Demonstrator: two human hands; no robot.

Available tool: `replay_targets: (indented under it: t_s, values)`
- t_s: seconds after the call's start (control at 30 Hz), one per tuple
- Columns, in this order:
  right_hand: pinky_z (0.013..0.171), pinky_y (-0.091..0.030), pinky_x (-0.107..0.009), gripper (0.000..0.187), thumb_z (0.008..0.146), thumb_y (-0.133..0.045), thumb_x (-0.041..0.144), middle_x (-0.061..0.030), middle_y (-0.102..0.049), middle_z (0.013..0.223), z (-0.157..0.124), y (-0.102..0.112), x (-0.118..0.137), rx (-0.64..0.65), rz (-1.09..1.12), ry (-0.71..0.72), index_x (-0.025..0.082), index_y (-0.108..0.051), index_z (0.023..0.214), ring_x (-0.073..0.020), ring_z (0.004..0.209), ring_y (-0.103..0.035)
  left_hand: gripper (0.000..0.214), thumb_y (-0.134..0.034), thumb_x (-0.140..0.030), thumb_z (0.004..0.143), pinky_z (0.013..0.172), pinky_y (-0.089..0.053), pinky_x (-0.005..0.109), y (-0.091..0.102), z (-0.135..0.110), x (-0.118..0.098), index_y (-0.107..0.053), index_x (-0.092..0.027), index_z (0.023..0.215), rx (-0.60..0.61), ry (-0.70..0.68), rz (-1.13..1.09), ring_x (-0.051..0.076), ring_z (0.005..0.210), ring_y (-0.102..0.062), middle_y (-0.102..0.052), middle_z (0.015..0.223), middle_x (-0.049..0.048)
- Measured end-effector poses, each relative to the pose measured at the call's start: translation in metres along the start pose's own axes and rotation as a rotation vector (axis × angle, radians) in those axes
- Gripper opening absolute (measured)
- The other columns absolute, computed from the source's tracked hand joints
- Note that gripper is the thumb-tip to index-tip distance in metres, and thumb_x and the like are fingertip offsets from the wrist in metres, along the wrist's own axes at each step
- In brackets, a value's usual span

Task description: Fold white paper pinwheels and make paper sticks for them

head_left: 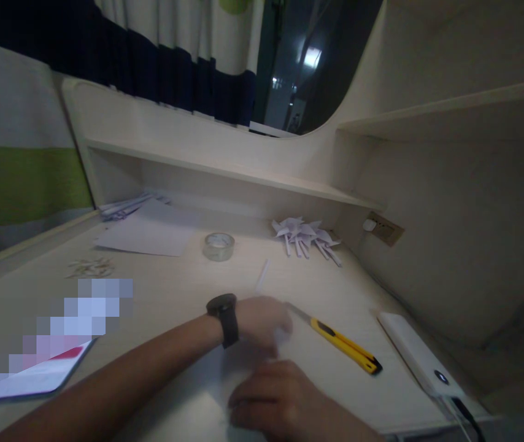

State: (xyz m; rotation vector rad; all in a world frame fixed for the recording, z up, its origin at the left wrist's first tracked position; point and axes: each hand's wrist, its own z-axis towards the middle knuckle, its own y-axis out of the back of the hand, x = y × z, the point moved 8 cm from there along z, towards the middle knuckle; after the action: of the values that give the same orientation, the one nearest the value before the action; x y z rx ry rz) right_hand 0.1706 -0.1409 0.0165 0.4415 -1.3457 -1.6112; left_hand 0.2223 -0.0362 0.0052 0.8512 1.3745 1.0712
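Observation:
My left hand [262, 319], with a dark watch [223, 310] on its wrist, reaches in from the left. Its fingers are curled down, and a blurred bit of white paper [282, 337] shows at the fingertips. Just below, my right hand [283, 399] is bent close to the desk with its fingers closed. What it pinches, if anything, is hidden. A yellow utility knife [347, 347] lies right of both hands, its blade out toward my left hand. Beyond the left hand rests a thin white paper stick [262, 274].
Paper pinwheels [303, 236] lie at the back right, near a roll of clear tape [218, 246]. Paper sheets [149, 227] and small whitish pieces [91, 267] lie at the left. A phone [43, 374] is front left. A white power strip-like device [421, 353] with cables lies right.

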Motion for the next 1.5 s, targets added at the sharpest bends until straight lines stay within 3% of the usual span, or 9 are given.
replay_targets:
  t_s: [0.1, 0.27, 0.47, 0.7, 0.87, 1.03, 1.17, 1.3, 1.5]
  values:
    - [0.078, -0.046, -0.025, 0.017, 0.093, -0.047, 0.024, -0.0042, -0.069, 0.092, -0.004, -0.001, 0.002, 0.031, -0.031, -0.017, 0.021, -0.064, 0.096, -0.0135, 0.085, -0.062, 0.043, -0.079, -0.031, 0.058, 0.078, -0.046, 0.034, -0.001, 0.004, -0.001, -0.068, -0.022, 0.099, 0.043, 0.024, 0.043, 0.026, 0.091, -0.062, -0.069, 0.099, 0.0064]
    - [0.077, -0.046, -0.024, 0.018, 0.093, -0.047, 0.027, -0.0041, -0.069, 0.086, -0.008, 0.006, 0.006, 0.059, 0.011, -0.059, 0.021, -0.064, 0.093, -0.0136, 0.082, -0.062, 0.051, -0.081, -0.038, 0.054, 0.062, -0.045, 0.031, -0.004, 0.009, 0.002, -0.066, -0.017, 0.098, 0.166, 0.055, 0.097, 0.025, 0.075, -0.063, -0.07, 0.085, 0.0066]
    - [0.081, -0.046, -0.025, 0.02, 0.092, -0.046, 0.021, -0.0053, -0.07, 0.088, -0.02, 0.019, 0.0, 0.035, 0.152, -0.128, 0.021, -0.066, 0.095, -0.0138, 0.086, -0.063, 0.049, -0.08, -0.04, 0.054, 0.059, -0.041, 0.027, 0.004, -0.003, 0.018, -0.067, -0.019, 0.096, 0.228, 0.166, 0.033, 0.022, 0.073, -0.063, -0.07, 0.087, 0.0044]
    - [0.081, -0.048, -0.028, 0.029, 0.085, -0.045, 0.005, -0.0045, -0.071, 0.089, -0.03, 0.037, -0.014, -0.003, 0.173, -0.183, 0.021, -0.067, 0.096, -0.0145, 0.088, -0.064, 0.067, -0.082, -0.043, 0.048, 0.062, -0.042, 0.027, 0.015, -0.015, 0.033, -0.064, -0.015, 0.107, 0.126, 0.223, 0.065, 0.024, 0.079, -0.061, -0.067, 0.1, 0.0107]
    - [0.081, -0.046, -0.029, 0.03, 0.084, -0.045, 0.003, -0.0044, -0.071, 0.088, -0.03, 0.036, -0.013, 0.056, 0.143, -0.195, 0.02, -0.067, 0.096, -0.0149, 0.089, -0.063, 0.06, -0.082, -0.042, 0.048, 0.059, -0.042, 0.026, 0.007, -0.014, 0.036, -0.066, -0.016, 0.099, 0.188, 0.315, 0.045, 0.021, 0.071, -0.061, -0.069, 0.086, 0.006]
    - [0.083, -0.045, -0.028, 0.027, 0.084, -0.046, 0.003, -0.0056, -0.07, 0.089, -0.032, 0.031, -0.013, 0.139, 0.115, -0.212, 0.018, -0.067, 0.095, -0.0149, 0.089, -0.062, 0.051, -0.082, -0.044, 0.05, 0.06, -0.042, 0.026, 0.004, -0.01, 0.032, -0.068, -0.016, 0.09, 0.227, 0.25, 0.066, 0.02, 0.072, -0.06, -0.068, 0.088, 0.0065]
    - [0.081, -0.046, -0.027, 0.028, 0.083, -0.046, 0.002, -0.0044, -0.07, 0.089, -0.036, 0.037, -0.018, 0.078, 0.125, -0.226, 0.018, -0.067, 0.093, -0.0139, 0.088, -0.062, 0.045, -0.084, -0.038, 0.049, 0.059, -0.041, 0.024, 0.008, -0.01, 0.028, -0.068, -0.016, 0.085, 0.13, 0.159, 0.069, 0.02, 0.075, -0.059, -0.066, 0.089, 0.0059]
    - [0.077, -0.047, -0.024, 0.027, 0.082, -0.048, 0.001, -0.0042, -0.07, 0.086, -0.039, 0.045, -0.032, -0.006, 0.16, -0.29, 0.017, -0.068, 0.089, -0.0132, 0.084, -0.063, 0.023, -0.08, -0.03, 0.058, 0.06, -0.039, 0.024, 0.014, -0.016, 0.029, -0.067, -0.018, 0.073, -0.008, 0.143, 0.033, 0.018, 0.073, -0.06, -0.067, 0.079, 0.0025]
    - [0.071, -0.051, -0.025, 0.01, 0.082, -0.064, 0.021, -0.004, -0.071, 0.082, -0.041, 0.052, -0.082, -0.173, 0.409, -0.508, 0.017, -0.07, 0.088, -0.0138, 0.075, -0.065, 0.005, -0.069, -0.023, 0.073, 0.063, -0.038, 0.026, 0.032, -0.036, 0.026, -0.066, -0.021, 0.075, -0.258, 0.189, 0.079, 0.018, 0.07, -0.063, -0.068, 0.071, 0.0]
